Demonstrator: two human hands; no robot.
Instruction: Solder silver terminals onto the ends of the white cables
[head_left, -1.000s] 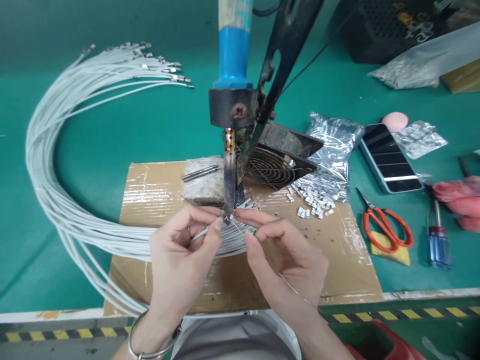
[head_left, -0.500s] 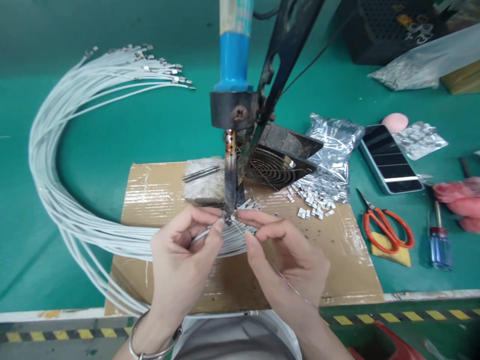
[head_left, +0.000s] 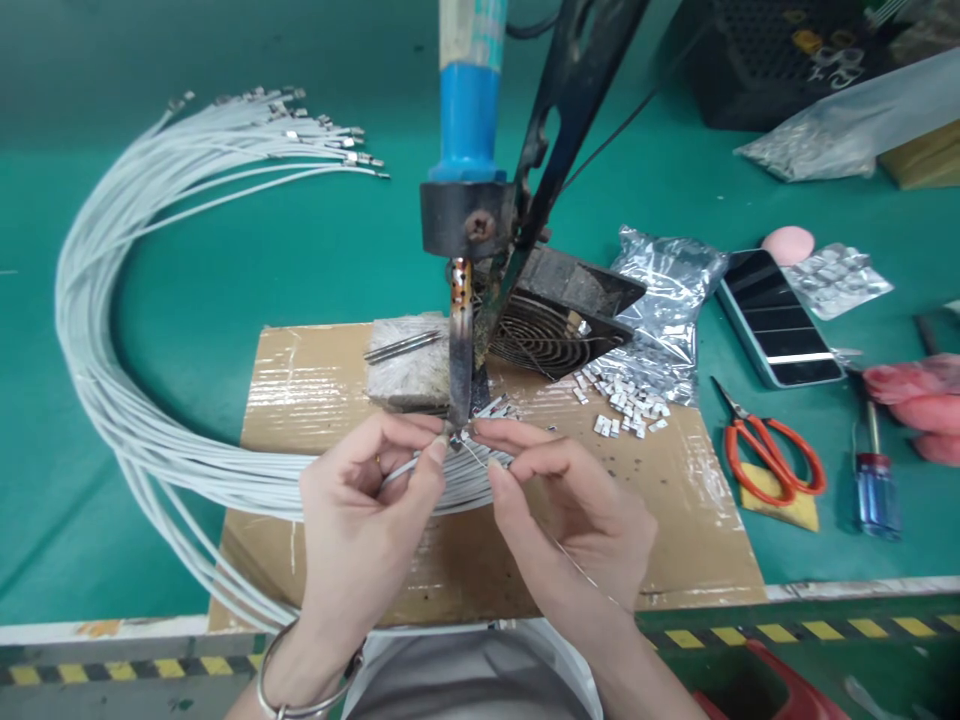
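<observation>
A blue-handled soldering iron [head_left: 466, 125] hangs tip-down from a black bracket, its tip between my two hands. My left hand [head_left: 375, 500] is closed, thumb and fingers pinching a white cable [head_left: 401, 470] close to its end by the tip. With thumb and index finger, my right hand [head_left: 574, 515] pinches a thin solder wire [head_left: 478, 457], whose end runs up to the tip; its tail trails along my palm and wrist. My fingertips and the tip partly hide the joint there. Beneath both hands lies a bundle of white cables [head_left: 247, 480].
Brown cardboard [head_left: 697, 520] covers the bench middle. A black fan [head_left: 555, 320] stands behind the iron, right of a whitish block [head_left: 405, 360]. To the right lie small metal parts [head_left: 634, 405], a plastic bag [head_left: 664, 300], a phone [head_left: 780, 320], orange-handled scissors [head_left: 772, 460] and a screwdriver [head_left: 876, 490].
Almost nothing differs. Both hands hold the same place at the iron's tip, and the whole view has shifted very slightly.
</observation>
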